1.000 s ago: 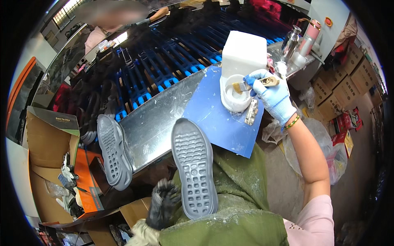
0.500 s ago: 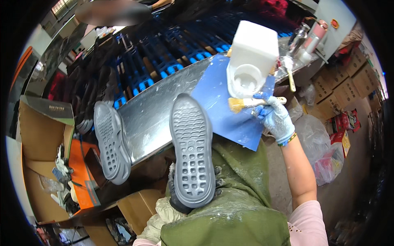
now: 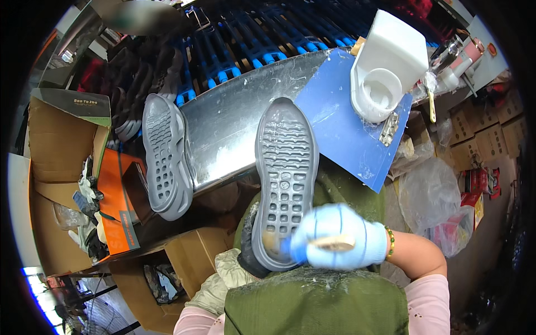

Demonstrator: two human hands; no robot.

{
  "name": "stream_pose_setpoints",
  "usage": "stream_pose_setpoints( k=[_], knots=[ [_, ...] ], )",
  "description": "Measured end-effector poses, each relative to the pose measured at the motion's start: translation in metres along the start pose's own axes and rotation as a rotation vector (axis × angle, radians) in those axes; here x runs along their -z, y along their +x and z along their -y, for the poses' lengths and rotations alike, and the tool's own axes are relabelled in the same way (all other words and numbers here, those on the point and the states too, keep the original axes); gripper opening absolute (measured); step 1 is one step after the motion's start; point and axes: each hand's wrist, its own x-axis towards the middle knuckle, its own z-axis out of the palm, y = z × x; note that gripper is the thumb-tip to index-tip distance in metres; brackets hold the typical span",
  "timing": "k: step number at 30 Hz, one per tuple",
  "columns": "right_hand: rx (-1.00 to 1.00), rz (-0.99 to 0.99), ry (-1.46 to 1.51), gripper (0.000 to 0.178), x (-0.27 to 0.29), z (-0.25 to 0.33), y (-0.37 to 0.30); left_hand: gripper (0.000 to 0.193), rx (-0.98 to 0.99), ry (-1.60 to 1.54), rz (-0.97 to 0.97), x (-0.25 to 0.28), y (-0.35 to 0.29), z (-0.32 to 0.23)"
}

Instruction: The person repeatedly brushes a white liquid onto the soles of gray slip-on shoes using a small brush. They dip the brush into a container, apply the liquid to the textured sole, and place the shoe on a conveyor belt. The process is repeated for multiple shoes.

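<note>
A grey shoe sole (image 3: 287,167) stands lengthwise before me, its inner side with ridges and square hollows facing up. My left hand (image 3: 251,262), in a dark glove, is closed on it from below near the heel; its fingers are mostly hidden. In a light blue glove, my right hand (image 3: 338,237) grips a brush (image 3: 334,242) with a pale handle. Its blurred bristles meet the heel end of the sole. To the left, a second grey sole (image 3: 164,159) leans at the bench edge. A white container with a round cup (image 3: 382,92) rests on a blue sheet (image 3: 349,151).
The metal bench (image 3: 234,125) runs across behind the soles, with blue-tipped racks (image 3: 251,47) beyond it. Another brush (image 3: 431,103) lies beside the white container. An open cardboard box (image 3: 61,139) stands at left; plastic bags (image 3: 430,195) and stacked cartons (image 3: 491,131) are at right.
My right hand has come down from beside the white container to the sole's heel, bringing the brush onto it. The view has shifted, and the left hand still holds the sole.
</note>
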Motion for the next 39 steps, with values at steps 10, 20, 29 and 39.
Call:
stream_pose_setpoints(
  k=[10,20,29,39],
  knots=[
    [-0.183,-0.465,0.067,0.014,0.004,-0.049,0.056,0.052,-0.105,-0.016,0.008,0.021,-0.009,0.003],
    [-0.446,-0.6,0.338,0.014,0.001,-0.033,0.005,0.046,-0.184,0.297,-0.283,-0.027,0.002,0.013],
    [-0.412,-0.701,0.222,0.009,-0.001,-0.028,0.008,0.04,-0.207,0.173,-0.151,-0.03,0.012,0.015],
    [-0.108,-0.374,0.058,0.013,-0.026,0.006,-0.013,0.049,-0.334,0.139,0.544,0.002,0.065,0.024]
  ],
)
